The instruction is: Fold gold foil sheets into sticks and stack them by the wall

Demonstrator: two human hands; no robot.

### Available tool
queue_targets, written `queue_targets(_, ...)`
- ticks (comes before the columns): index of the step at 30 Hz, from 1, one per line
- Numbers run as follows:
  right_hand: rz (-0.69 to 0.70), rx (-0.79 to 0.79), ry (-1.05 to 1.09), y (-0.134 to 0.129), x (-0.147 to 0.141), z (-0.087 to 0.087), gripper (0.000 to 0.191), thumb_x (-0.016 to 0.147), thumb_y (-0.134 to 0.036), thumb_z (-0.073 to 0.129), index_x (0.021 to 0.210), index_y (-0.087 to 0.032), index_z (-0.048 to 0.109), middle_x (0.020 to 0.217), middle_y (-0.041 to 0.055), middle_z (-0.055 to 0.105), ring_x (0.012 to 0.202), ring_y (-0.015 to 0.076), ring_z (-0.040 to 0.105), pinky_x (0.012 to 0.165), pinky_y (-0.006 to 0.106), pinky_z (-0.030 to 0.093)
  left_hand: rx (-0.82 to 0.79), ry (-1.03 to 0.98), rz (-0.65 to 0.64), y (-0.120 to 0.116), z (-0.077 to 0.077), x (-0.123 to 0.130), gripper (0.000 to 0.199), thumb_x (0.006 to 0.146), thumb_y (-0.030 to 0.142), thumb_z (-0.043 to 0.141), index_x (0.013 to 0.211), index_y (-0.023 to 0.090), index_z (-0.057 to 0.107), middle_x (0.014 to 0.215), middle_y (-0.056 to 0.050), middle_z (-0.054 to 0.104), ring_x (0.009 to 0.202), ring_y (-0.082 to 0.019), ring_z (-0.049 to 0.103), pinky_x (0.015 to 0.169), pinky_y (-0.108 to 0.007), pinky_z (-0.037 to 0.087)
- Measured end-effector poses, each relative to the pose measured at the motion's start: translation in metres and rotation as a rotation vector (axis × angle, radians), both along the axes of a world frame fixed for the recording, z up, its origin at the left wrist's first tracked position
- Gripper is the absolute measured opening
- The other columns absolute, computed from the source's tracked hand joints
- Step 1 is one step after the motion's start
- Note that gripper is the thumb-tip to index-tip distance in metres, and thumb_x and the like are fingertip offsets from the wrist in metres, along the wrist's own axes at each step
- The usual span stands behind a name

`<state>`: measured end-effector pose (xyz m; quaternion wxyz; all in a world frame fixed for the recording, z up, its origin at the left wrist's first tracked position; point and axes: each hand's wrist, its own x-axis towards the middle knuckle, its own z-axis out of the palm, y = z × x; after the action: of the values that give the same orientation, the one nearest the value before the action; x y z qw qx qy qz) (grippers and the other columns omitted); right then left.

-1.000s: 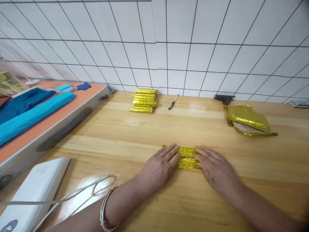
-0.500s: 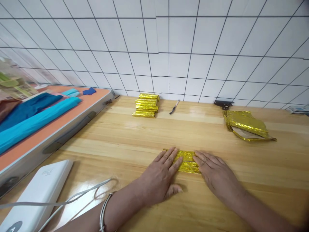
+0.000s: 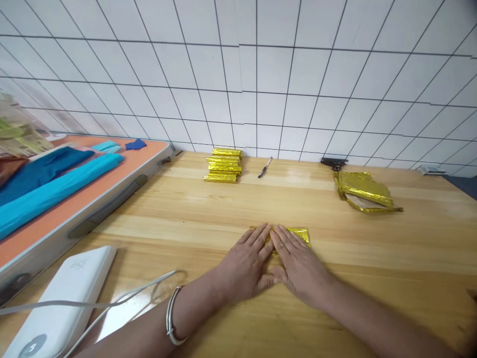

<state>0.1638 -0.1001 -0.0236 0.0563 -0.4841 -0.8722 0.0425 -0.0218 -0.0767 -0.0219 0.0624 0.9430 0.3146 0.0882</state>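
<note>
We see left grip (image 3: 244, 266) and right grip (image 3: 302, 268) side by side, fingers outstretched, palms down, pinching nothing; both rest on gold foil piece (image 3: 303, 235) on desk (image 3: 179, 199), presumably to hold it flat; beyond, near tiled wall (image 3: 274, 72), we find gold strips (image 3: 223, 168) lined up, probably to keep them out of way

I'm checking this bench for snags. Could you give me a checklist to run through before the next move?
1. Left grip flat on the gold foil piece: ok.
2. Right grip flat on the same piece, next to the left: ok.
3. Foil piece's whole top face visible: not ok, both grips cover much of it.
4. Foil piece's underside smooth: cannot tell, it is hidden.
5. Pen away from the foil piece: ok, it lies near the wall.
6. White cable off the foil piece: ok.
</note>
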Motion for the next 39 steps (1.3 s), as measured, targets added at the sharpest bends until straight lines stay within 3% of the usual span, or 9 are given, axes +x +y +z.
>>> queue_targets(7,-0.071,0.023,-0.062,0.000,0.034,-0.005,0.067,0.089,-0.049,0.035,0.139,-0.006,0.028,0.146,0.0172,0.022,0.135,0.0267,0.018,0.108,0.046,0.024,0.035,0.001,-0.016,0.003,0.002,-0.019,0.080,0.081,0.065,0.037,0.139,0.012,0.026,0.146,-0.019,0.020,0.135,-0.031,0.015,0.106,-0.047,0.020)
queue_targets(13,-0.036,0.051,-0.062,0.000,0.052,-0.009,0.065,0.090,-0.047,0.033,0.141,-0.009,0.021,0.146,0.0159,0.021,0.135,0.0254,0.017,0.107,0.047,0.025,0.022,0.043,0.027,0.004,0.003,-0.032,0.081,0.081,0.067,0.033,0.140,0.011,0.023,0.145,-0.018,0.024,0.135,-0.028,0.019,0.106,-0.043,0.021)
queue_targets(17,0.075,0.047,-0.033,0.010,0.064,-0.006,0.065,0.090,-0.046,0.036,0.143,-0.013,0.017,0.147,0.0139,0.020,0.135,0.0237,0.017,0.107,0.045,0.025,0.009,0.059,0.041,-0.001,0.006,-0.032,0.078,0.083,0.065,0.032,0.139,0.012,0.025,0.143,-0.017,0.028,0.133,-0.028,0.023,0.105,-0.042,0.023)
queue_targets(22,0.280,-0.053,0.046,0.047,0.081,0.003,0.058,0.091,-0.042,0.036,0.142,-0.019,0.021,0.147,0.0089,0.024,0.135,0.0209,0.020,0.108,0.044,0.022,-0.031,0.073,0.072,-0.021,0.011,-0.033,0.076,0.083,0.064,0.032,0.139,0.013,0.028,0.140,-0.017,0.034,0.128,-0.030,0.030,0.101,-0.044,0.027)
queue_targets(26,0.252,-0.118,0.059,0.065,0.071,0.020,0.042,0.094,-0.036,0.030,0.132,-0.024,0.043,0.137,0.0051,0.043,0.128,0.0186,0.035,0.107,0.045,0.025,-0.092,0.099,0.099,-0.034,0.014,-0.032,0.072,0.084,0.062,0.032,0.139,0.016,0.028,0.138,-0.015,0.036,0.125,-0.030,0.031,0.100,-0.045,0.026)
queue_targets(29,0.131,-0.015,0.037,0.060,0.048,0.026,0.037,0.091,-0.035,0.038,0.118,-0.020,0.057,0.125,0.0086,0.056,0.121,0.0216,0.044,0.104,0.045,0.030,-0.116,0.096,0.122,-0.039,0.019,-0.027,0.070,0.085,0.061,0.031,0.138,0.016,0.031,0.135,-0.014,0.040,0.124,-0.030,0.032,0.101,-0.044,0.026)
queue_targets(31,0.035,0.054,0.005,0.050,0.032,0.021,0.037,0.090,-0.031,0.039,0.116,-0.013,0.059,0.126,0.0131,0.054,0.123,0.0233,0.042,0.105,0.043,0.029,-0.117,0.093,0.122,-0.043,0.021,-0.023,0.069,0.085,0.061,0.031,0.137,0.016,0.033,0.132,-0.014,0.043,0.121,-0.029,0.035,0.100,-0.043,0.027)
queue_targets(35,-0.044,0.049,-0.010,0.033,0.017,-0.003,0.055,0.091,-0.039,0.034,0.135,-0.006,0.037,0.143,0.0171,0.029,0.133,0.0251,0.023,0.108,0.044,0.024,-0.112,0.108,0.093,-0.052,0.021,-0.017,0.069,0.083,0.062,0.034,0.133,0.015,0.038,0.126,-0.013,0.048,0.113,-0.029,0.041,0.098,-0.044,0.029)
queue_targets(39,0.127,0.011,0.008,0.038,0.020,-0.010,0.057,0.092,-0.039,0.031,0.140,-0.010,0.026,0.148,0.0128,0.019,0.136,0.0228,0.013,0.110,0.043,0.020,-0.102,0.096,0.013,-0.052,0.018,-0.018,0.058,0.087,0.056,0.035,0.128,0.016,0.045,0.125,-0.010,0.051,0.115,-0.027,0.043,0.101,-0.041,0.030)
